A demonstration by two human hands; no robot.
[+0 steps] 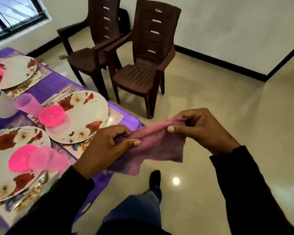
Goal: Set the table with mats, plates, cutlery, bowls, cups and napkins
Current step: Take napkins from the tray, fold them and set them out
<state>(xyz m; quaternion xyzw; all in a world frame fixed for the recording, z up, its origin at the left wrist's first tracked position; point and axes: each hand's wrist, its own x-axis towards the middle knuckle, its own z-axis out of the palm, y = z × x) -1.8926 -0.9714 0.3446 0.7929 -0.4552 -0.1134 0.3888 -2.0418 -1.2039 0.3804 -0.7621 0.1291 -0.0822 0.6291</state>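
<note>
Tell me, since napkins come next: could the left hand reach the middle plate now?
Probably yes: the left hand hovers beside the middle plate, nothing between, though it pinches the napkin.

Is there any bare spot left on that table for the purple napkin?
Little. A bare strip of purple tablecloth runs between the far plate and the middle plate, and the table's corner by the left hand is bare. Elsewhere plates, pink bowls and cups crowd it.

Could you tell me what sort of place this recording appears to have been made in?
Most likely a home dining room: a table under a purple tablecloth laid with floral plates, brown plastic armchairs on a glossy tiled floor, and a barred window.
</note>
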